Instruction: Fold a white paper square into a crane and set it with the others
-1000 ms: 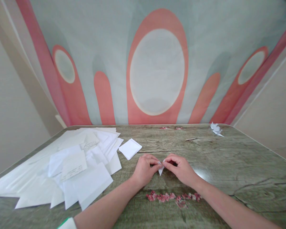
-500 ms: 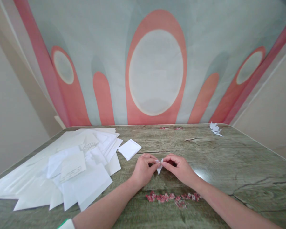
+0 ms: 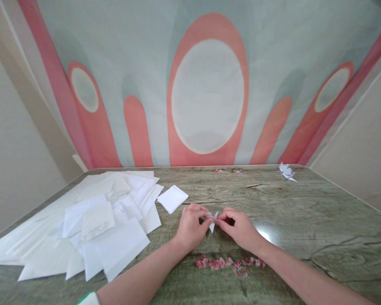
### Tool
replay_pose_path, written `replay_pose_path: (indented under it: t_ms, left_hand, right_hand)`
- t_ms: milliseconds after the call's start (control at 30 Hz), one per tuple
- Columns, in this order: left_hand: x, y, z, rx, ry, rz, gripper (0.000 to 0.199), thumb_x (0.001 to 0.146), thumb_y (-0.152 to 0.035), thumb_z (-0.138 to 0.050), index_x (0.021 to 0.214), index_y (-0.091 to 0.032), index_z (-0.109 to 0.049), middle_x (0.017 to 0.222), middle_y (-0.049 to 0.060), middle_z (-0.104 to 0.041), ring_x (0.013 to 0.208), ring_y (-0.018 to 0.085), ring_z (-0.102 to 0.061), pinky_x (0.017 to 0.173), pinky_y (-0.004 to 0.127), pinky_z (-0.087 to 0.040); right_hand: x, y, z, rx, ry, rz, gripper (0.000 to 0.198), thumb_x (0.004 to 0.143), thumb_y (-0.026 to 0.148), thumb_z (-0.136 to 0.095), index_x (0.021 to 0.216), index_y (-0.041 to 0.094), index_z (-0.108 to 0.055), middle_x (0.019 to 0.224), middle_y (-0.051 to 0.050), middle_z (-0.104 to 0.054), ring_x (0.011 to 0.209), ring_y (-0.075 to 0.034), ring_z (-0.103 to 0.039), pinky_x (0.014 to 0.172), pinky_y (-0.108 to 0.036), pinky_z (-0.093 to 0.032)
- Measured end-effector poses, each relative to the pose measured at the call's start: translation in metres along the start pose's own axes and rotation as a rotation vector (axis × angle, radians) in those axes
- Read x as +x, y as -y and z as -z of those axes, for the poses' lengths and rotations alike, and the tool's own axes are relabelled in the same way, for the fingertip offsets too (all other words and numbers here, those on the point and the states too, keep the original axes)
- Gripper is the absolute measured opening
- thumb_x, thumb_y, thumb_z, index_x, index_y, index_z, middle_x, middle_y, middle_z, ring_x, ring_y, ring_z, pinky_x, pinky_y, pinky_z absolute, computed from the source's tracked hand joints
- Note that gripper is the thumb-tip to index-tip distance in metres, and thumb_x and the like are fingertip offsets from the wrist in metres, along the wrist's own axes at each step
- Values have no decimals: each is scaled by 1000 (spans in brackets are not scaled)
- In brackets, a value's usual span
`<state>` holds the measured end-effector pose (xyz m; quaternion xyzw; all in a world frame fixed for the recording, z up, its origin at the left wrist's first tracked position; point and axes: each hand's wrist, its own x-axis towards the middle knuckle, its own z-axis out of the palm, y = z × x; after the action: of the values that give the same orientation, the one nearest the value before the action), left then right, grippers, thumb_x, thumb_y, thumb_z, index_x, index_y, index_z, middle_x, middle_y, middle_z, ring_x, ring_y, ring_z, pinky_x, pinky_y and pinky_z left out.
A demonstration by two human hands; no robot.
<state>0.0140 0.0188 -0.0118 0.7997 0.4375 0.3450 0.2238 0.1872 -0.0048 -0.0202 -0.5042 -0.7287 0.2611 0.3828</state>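
Note:
A small folded piece of white paper [image 3: 212, 227] with pointed ends is held just above the table, between my two hands. My left hand [image 3: 193, 226] pinches it from the left, thumb against fingers. From the right, my right hand [image 3: 236, 225] grips its other side with thumb and fingertips. One point of the paper hangs down and another sticks up between the hands; the fingers hide the rest. Beyond my left hand lies a stack of square white paper [image 3: 173, 199].
White paper sheets [image 3: 123, 243] spread in a loose pile over the table's left side, some with printed lines. At the back right sits a little heap of folded white paper pieces [image 3: 286, 172]. A patterned wall hanging [image 3: 152, 55] rises behind the wood-grain table [image 3: 320, 220].
My right hand has shifted very slightly down at the folded paper, and its upper point shows a little more to the right. Both hands keep their pinch.

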Motion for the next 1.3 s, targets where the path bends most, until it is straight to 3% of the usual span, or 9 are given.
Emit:
replay_pose_path:
  t_ms: [267, 700, 1100, 1300]
  left_hand:
    - [0, -3, -2, 0, 19, -2, 14, 75, -22, -61, 61, -19, -62, 77, 1, -66, 82, 18, -58, 81, 30, -41]
    - [4, -1, 1, -5, 34, 48, 16, 75, -22, -55, 60, -17, -56, 67, 0, -59, 71, 15, -53, 69, 24, -41]
    - [2, -1, -1, -21, 8, 29, 7, 75, -24, -59, 71, -19, -62, 79, 1, -64, 82, 17, -56, 79, 28, -42]
    - [2, 1, -1, -60, -9, 37, 8, 77, -21, -57, 71, -18, -61, 77, 1, -63, 78, 16, -57, 77, 28, -42]
  right_hand:
    - [-1, 5, 2, -16, 12, 60, 18, 83, 26, -52, 67, 18, -53, 67, 0, -54, 64, -13, -51, 61, -26, -41]
    - [1, -2, 1, 57, -6, 24, 23, 88, 31, -43, 79, 18, -60, 76, -2, -57, 71, -15, -53, 67, -27, -42]
    - [-2, 1, -1, -89, -61, 81, 19, 86, 25, -46, 68, 19, -47, 69, 0, -49, 64, -14, -48, 61, -26, -37]
    - [0, -2, 1, -21, -29, 35, 21, 87, 29, -46, 69, 19, -50, 69, 0, -50, 66, -14, -49, 62, -26, -39]
